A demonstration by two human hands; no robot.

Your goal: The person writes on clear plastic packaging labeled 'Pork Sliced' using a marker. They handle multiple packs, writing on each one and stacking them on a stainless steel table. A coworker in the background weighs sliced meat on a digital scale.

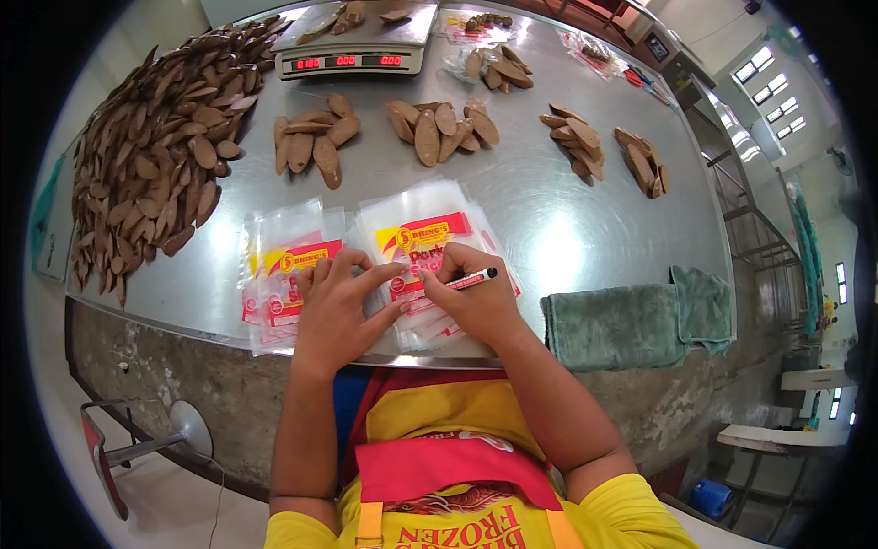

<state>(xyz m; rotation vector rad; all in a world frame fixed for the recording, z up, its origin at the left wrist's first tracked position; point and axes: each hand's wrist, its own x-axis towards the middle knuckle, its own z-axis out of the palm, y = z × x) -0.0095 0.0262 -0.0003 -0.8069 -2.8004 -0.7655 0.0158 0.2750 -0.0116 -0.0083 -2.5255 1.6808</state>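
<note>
My right hand (477, 295) grips a marker pen (473, 280) with a white barrel and a dark end; its tip is hidden behind my fingers. Beneath that hand lies a fanned stack of clear plastic bags (411, 206) printed in red and yellow. My left hand (333, 319) has its fingers spread and holds nothing. Its index finger and thumb reach the left side of this stack, while the other fingers are over a second stack of similar bags (291, 223) to the left. Both stacks lie near the front edge of the steel table (549, 213).
A large heap of brown, oval meat-like slices (158, 151) covers the table's left side. Smaller groups of slices (315, 137) lie beyond the bags. Slices also rest on a lit digital scale (350, 58). A folded green cloth (617, 326) is at front right; red-handled scissors (632, 77) lie far right.
</note>
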